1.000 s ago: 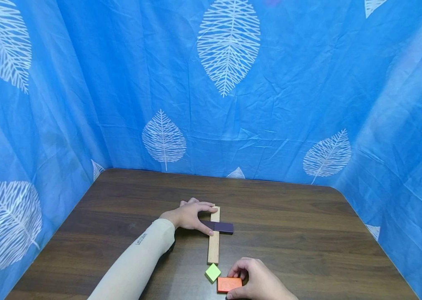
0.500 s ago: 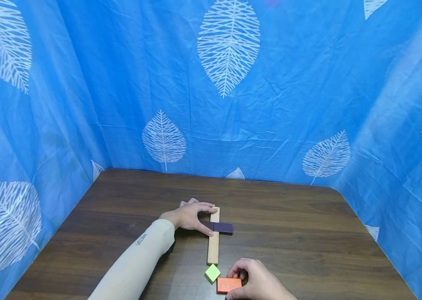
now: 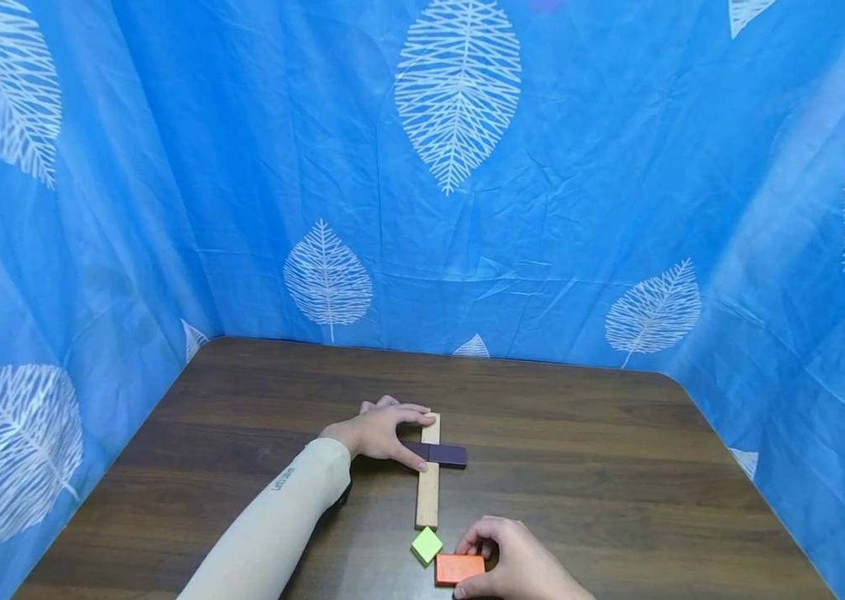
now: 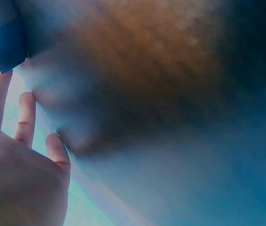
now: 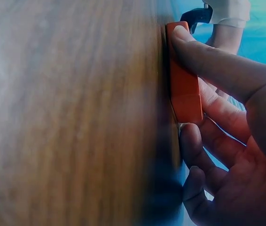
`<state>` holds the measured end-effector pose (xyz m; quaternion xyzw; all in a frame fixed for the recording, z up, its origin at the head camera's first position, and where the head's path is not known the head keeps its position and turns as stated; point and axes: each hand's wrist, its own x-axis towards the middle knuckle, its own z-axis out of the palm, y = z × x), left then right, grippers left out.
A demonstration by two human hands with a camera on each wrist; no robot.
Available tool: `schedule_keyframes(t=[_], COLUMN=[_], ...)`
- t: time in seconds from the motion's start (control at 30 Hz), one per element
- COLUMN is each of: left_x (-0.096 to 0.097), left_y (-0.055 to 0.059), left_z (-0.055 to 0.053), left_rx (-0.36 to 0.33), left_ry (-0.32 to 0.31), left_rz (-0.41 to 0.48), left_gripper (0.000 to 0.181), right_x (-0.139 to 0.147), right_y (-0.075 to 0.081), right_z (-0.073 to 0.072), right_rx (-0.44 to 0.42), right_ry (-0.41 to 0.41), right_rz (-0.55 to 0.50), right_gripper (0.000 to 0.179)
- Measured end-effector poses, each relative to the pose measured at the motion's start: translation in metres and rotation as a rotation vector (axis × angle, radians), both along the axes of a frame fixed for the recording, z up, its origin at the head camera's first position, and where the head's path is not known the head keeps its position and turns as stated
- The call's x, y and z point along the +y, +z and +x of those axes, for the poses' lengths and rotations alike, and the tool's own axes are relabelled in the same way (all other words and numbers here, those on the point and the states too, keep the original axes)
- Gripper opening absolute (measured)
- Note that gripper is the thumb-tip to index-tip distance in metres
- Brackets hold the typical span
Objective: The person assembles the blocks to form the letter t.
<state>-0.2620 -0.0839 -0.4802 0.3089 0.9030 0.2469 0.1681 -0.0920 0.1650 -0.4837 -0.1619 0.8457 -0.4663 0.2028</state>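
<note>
In the head view, my left hand (image 3: 379,432) spreads its thumb and index finger over a cross of flat blocks. Those two fingertips rest on the pale wooden block pieces (image 3: 427,498), above and below the dark purple block pieces (image 3: 447,456). A dark block (image 4: 7,47) also shows by the fingers in the left wrist view. My right hand (image 3: 518,560) pinches an orange rectangular block (image 3: 457,570) between thumb and fingers, low against the tabletop. Between the orange block and the pale strip's near end sits a lime green cube (image 3: 426,546), turned cornerwise.
The brown wood-grain table (image 3: 602,467) extends around the blocks. A blue curtain (image 3: 565,208) with white leaf prints surrounds its back and sides. My left forearm in a pale sleeve (image 3: 265,525) crosses the table's left front.
</note>
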Motion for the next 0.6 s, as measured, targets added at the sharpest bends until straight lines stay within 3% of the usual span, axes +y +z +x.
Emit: schedule_keyframes(t=[0.47,0.6], left_x=[0.0015,0.0035], left_y=[0.0020,0.0046], left_z=[0.0021,0.0023], left_rx=[0.001,0.011], left_ry=[-0.003,-0.001], left_rz=[-0.032,-0.055], left_gripper=[0.082,0.083], right_x=[0.0019,0.0015], right_y=[-0.0053,-0.0030], right_z=[0.0025,0.0024], right_rx=[0.100,0.071], right_ry=[0.031,0.018], right_rz=[-0.003,0.009], right_gripper=[0.027,0.026])
